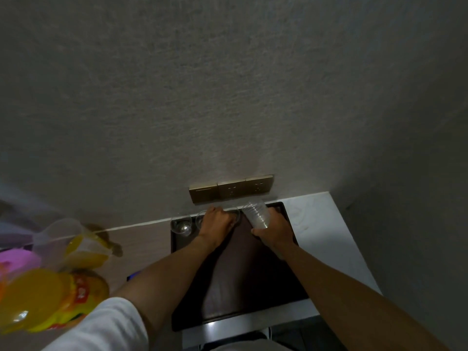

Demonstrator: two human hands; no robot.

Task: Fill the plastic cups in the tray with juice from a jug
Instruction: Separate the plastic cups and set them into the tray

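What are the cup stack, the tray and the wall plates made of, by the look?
Cup stack, held in the right hand: clear thin plastic, ribbed; the fingers show through it.
Tray: dark, smooth, faint sheen, raised rim; probably plastic or lacquered wood, cannot tell which.
Wall plates: gold-toned with a brushed-metal look; could be metal or metal-finish plastic.

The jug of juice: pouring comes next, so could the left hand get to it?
Probably yes: the jug stands on the counter left of the tray, nothing between, but the left hand must first release its cup.
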